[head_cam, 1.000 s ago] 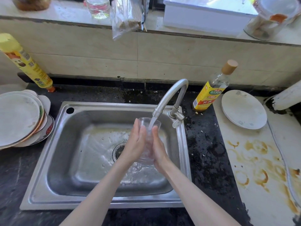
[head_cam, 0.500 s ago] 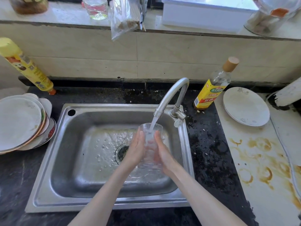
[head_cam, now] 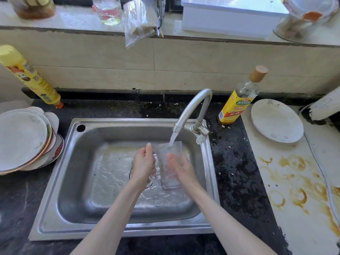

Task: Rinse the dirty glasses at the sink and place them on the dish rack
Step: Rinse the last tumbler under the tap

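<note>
Head view, only one there is. Both forearms are reaching in from the bottom edge over the steel sink (head_cam: 55,181), meeting under the tap (head_cam: 191,107).

Left hand (head_cam: 144,162) is sitting just left of the glass (head_cam: 170,166), fingers together and pointing up and away, lightly bent. Cannot tell if it is actually touching the glass wall; motion blur there. Right hand (head_cam: 181,167) is pressing against the glass's right side, fingers together and mostly straight, palm along the wall. Whether the thumb is wrapping round the far side is not showing.

Glass is standing roughly upright over the basin, right of the drain, rim directly under the spout. Clear, straight-walled tumbler. Water is running from the spout into its mouth and sheeting across the basin floor.

Materials: sink is brushed stainless, rounded rectangular bowl, small overflow hole at the back left corner. Tap is a curved matte metal gooseneck. Counter around it is dark speckled stone, wet and gritty on the right.

Stack of plates (head_cam: 24,142) is sitting left of the sink, pale, round. Yellow bottle (head_cam: 31,78) is leaning against the tiled wall behind them. Right of the tap: yellow-labelled bottle (head_cam: 239,100), clear neck, tan cap. Beside it a white plate (head_cam: 276,120) is lying on a pale, brown-stained surface.
</note>
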`<state>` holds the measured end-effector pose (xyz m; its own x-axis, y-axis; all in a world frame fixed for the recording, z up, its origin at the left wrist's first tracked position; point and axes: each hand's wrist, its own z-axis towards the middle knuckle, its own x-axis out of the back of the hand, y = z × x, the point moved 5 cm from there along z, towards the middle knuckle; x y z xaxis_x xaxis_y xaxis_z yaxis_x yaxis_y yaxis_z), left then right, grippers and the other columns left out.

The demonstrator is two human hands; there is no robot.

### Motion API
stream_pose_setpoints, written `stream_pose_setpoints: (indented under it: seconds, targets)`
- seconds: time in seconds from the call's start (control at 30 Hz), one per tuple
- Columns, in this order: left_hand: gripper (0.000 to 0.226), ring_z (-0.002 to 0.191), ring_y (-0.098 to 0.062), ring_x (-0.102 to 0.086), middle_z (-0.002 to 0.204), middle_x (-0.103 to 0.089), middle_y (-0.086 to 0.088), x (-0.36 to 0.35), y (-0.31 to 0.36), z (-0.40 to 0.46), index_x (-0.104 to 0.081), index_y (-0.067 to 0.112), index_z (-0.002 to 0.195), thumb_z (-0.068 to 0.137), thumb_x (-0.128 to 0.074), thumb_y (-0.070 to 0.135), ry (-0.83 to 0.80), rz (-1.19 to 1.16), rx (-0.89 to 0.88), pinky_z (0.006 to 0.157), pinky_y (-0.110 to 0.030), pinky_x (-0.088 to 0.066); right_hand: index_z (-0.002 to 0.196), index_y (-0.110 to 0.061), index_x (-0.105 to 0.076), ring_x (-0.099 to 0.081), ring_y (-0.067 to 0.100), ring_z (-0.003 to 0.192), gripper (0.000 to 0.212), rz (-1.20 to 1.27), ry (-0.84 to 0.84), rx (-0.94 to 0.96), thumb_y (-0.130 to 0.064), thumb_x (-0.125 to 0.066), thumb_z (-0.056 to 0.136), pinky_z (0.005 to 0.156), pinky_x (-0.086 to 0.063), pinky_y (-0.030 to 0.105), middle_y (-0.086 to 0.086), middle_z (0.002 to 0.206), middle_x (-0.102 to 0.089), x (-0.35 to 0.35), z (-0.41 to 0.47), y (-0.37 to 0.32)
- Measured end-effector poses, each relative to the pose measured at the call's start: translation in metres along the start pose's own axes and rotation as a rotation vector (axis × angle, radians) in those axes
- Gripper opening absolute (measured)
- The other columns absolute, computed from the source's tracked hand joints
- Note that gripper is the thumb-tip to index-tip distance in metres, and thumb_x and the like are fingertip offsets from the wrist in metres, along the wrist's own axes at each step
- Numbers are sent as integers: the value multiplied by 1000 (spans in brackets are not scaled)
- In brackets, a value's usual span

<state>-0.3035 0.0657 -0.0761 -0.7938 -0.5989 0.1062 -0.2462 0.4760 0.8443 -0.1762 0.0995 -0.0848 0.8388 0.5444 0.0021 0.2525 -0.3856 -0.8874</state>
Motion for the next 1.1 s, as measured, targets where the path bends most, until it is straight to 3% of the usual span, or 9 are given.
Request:
stream_pose_setpoints:
  seconds: [0.07,0.17,0.3,0.4,0.53,0.7,0.83,0.97,1.1]
  targets:
    - [29,52,-11,-37,64,-39,2,-3,10,-5,-51,13,93,101,-32,34,-20,60,-108,51,-25,-36,96,-31,-57,-61,-14,84,36,99,-18,40,-60,-57,74,70,-46,6,-19,100,-62,2,2,-5]
    - [25,66,-11,-48,74,-49,1,-6,15,-16,-53,19,94,101,-32,31,-59,168,-212,63,-26,-41,102,-32,-59,-67,10,95,65,127,39,46,-80,-55,59,82,-54,25,-2,107,-67,9,8,-7]
    - [37,83,-15,-60,88,-64,0,2,4,-19,-61,16,86,97,-36,41,-223,186,-136,79,-30,-48,112,-32,-56,-67,21,100,70,91,-80,5,-78,-58,60,92,-52,38,5,111,-67,24,13,-9]
    - [52,105,-17,-60,114,-62,3,11,10,-12,-60,20,108,82,-40,60,-315,169,-91,97,-36,-45,123,-32,-53,-64,15,106,85,88,-219,-43,-80,-65,54,98,-48,38,-3,116,-66,24,12,-3]
    - [84,119,-13,-54,130,-55,2,18,17,0,-46,23,131,64,-64,72,-448,74,-82,105,-39,-41,134,-22,-49,-55,29,120,91,83,-325,-83,-81,-56,64,105,-39,52,10,131,-57,17,5,-5]
    - [106,122,-19,-53,136,-53,-3,8,20,-6,-33,22,137,51,-85,53,-742,-97,47,106,-39,-39,134,-6,-45,-53,35,106,102,111,-458,-116,-80,-55,65,96,-43,51,22,123,-53,9,0,-15]
    - [109,115,-20,-59,123,-64,-5,2,21,-2,-39,15,137,46,-89,50,-692,-60,-5,103,-41,-41,128,-29,-53,-57,9,98,93,-36,-519,-77,-89,-41,59,99,-45,27,-19,107,-63,7,-6,-26]
    - [96,115,-16,-58,125,-62,0,4,18,0,-45,28,132,49,-85,53,-609,112,-72,106,-45,-38,115,-40,-60,-60,7,106,88,-123,-455,-137,-96,-31,53,109,-31,41,-12,107,-65,14,-4,-13]
    - [104,111,-9,-60,121,-61,8,8,17,1,-40,30,135,46,-84,59,-447,193,-177,102,-44,-43,132,-30,-51,-52,5,117,97,-195,-348,-194,-92,-23,63,109,-34,46,-10,124,-58,15,-5,-3]
